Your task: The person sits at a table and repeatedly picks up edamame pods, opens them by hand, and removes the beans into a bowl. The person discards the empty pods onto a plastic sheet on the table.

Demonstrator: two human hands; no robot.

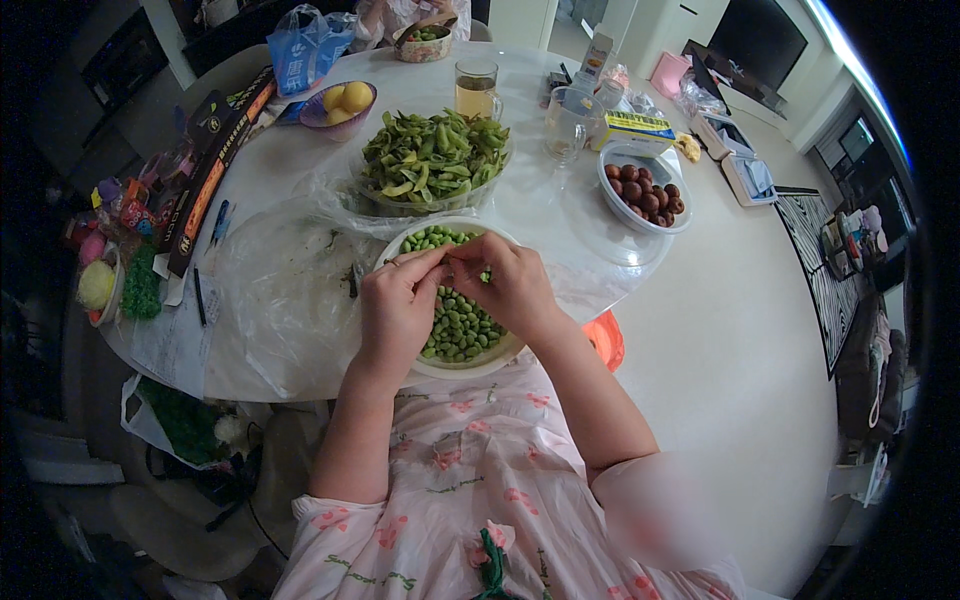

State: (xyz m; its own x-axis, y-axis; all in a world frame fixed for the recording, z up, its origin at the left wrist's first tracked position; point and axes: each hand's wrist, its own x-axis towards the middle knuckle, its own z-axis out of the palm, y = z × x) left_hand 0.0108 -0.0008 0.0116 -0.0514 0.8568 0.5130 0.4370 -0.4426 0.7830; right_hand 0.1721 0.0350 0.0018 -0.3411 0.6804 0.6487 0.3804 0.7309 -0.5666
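Observation:
A white bowl (512, 351) of shelled green soybeans (459, 330) stands at the table's near edge, in front of my body. Over it my left hand (401, 300) and my right hand (504, 281) meet, thumbs and fingertips pinched together. Something small and dark seems to be between the fingertips; the fingers hide most of it, perhaps a soybean pod. Just beyond the bowl, a clear plastic container (480, 201) is heaped with green soybean pods (431, 157). Crumpled clear plastic film (285, 285) lies left of my left hand, with dark scraps on it.
Beyond the pods stands a glass mug of pale drink (475, 88); an empty glass mug (566, 124) is to its right. A tub of brown round fruit (643, 196) sits at right. Yellow fruits (349, 99) fill a purple bowl. A long box (214, 176) lies left. Another person (420, 11) sits opposite.

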